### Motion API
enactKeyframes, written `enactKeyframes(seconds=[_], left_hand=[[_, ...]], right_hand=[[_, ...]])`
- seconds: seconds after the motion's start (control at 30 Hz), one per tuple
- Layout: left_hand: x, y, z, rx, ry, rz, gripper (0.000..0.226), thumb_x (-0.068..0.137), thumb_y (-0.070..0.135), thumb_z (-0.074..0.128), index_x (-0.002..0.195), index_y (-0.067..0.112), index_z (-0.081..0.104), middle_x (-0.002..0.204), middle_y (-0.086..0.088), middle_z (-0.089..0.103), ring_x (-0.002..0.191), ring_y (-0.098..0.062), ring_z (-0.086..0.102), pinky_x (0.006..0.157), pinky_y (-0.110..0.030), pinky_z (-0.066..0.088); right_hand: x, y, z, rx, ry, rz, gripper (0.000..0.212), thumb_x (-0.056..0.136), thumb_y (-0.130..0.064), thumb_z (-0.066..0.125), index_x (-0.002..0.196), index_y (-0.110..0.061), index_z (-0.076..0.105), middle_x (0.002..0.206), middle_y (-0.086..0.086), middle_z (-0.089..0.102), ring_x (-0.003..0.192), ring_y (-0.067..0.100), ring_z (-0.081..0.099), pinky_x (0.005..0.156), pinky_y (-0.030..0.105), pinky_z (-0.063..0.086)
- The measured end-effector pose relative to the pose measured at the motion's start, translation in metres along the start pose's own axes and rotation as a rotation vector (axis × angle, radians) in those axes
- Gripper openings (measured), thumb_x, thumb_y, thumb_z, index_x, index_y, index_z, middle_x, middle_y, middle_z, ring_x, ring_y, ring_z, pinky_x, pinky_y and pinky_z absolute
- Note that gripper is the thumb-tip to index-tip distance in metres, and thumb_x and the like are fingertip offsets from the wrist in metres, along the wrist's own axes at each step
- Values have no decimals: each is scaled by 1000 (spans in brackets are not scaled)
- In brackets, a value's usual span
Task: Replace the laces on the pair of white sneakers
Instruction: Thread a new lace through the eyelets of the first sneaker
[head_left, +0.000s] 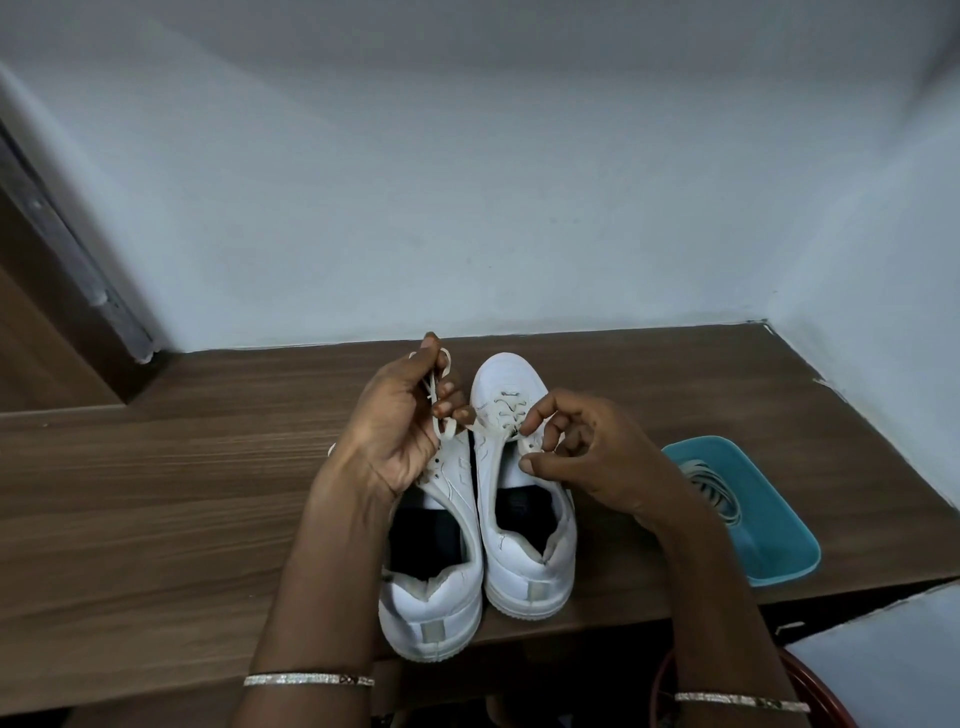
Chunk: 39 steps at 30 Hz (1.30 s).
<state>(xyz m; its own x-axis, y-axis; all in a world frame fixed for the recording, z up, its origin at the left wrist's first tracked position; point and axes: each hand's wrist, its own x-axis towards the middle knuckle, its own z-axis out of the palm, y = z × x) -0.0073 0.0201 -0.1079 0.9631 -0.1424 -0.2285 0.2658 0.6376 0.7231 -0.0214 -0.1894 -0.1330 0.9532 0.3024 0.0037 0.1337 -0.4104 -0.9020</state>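
White leather sneakers (524, 566): left hand (400, 426) grips the slack off-white lace (445, 428), right hand (597, 457) hooks a crossing with its forefinger. Loosen each crossing before pulling.

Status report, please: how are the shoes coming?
Hands busy: left hand grips loose lace, right hand touches it at the eyelets of the right sneaker. A blue tray sits aside.

I see the pair standing upright on the surface (182, 493), heels toward me, inner sides touching. The left sneaker (441, 597) sits slightly nearer. The right sneaker (524, 566) is threaded only through its front eyelets. From there the off-white lace (488, 423) runs across to the left hand (400, 431), whose fingers grip it bunched. Spare white laces (711, 488) lie coiled in a teal tray (779, 545) to the right.
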Motion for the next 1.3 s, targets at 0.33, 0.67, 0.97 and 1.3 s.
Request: enactKeyframes(seconds=[0.33, 0.67, 0.97, 1.3], left_hand=[[-4, 6, -21, 1139, -24, 223, 16, 80, 30, 83, 91, 26, 71, 64, 10, 59, 53, -6, 49, 53, -23, 40], [-10, 6, -13, 1449, -126, 191, 9, 73, 34, 87, 78, 31, 80, 82, 11, 75, 84, -10, 66, 78, -29, 51], [-11, 6, -13, 1476, -143, 170, 7, 84, 31, 78, 78, 27, 76, 70, 9, 71, 67, -6, 61, 67, -28, 47], [-12, 8, -11, 1490, -133, 165, 11, 84, 29, 78, 73, 27, 75, 65, 9, 71, 58, -4, 59, 62, -23, 48]], right_hand=[[4, -2, 1, -157, 17, -57, 19, 75, -14, 85, 82, -24, 71, 76, 6, 65, 51, 3, 49, 52, 18, 38], [3, 0, 2, -128, 38, -60, 23, 74, -13, 85, 87, -26, 70, 76, 5, 64, 51, 4, 50, 52, 16, 39], [2, -2, 4, -146, 34, -85, 18, 76, -12, 83, 84, -22, 70, 76, 6, 64, 51, 4, 47, 52, 15, 38], [3, 4, 2, -95, 27, -87, 19, 78, -12, 81, 86, -25, 70, 74, 6, 65, 54, 9, 55, 55, 21, 43]])
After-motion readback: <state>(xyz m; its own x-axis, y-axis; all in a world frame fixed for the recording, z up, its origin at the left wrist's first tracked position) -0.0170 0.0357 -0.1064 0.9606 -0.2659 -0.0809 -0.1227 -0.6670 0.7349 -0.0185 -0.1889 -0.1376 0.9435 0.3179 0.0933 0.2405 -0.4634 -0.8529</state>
